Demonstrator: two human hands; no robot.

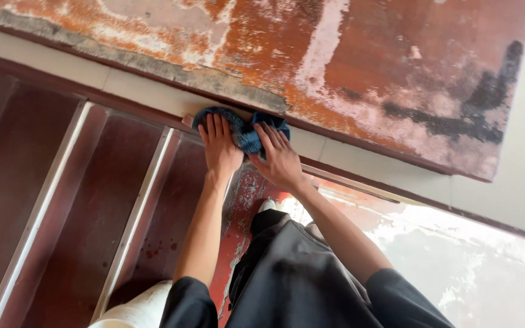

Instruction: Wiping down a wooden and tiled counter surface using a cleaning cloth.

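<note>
Two hands, left [220, 152] and right [281, 163]; one blue cloth [247, 135]; approx. three red steps [153, 206].

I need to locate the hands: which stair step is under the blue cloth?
The top step, pale beside the worn door; both hands press the blue cloth there.

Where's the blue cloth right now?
In the head view, the blue cloth is upper centre, pressed under both the left hand and right hand on the pale ledge, just below the worn orange-red panel.

No packages, labels, signs (or screens)
</note>
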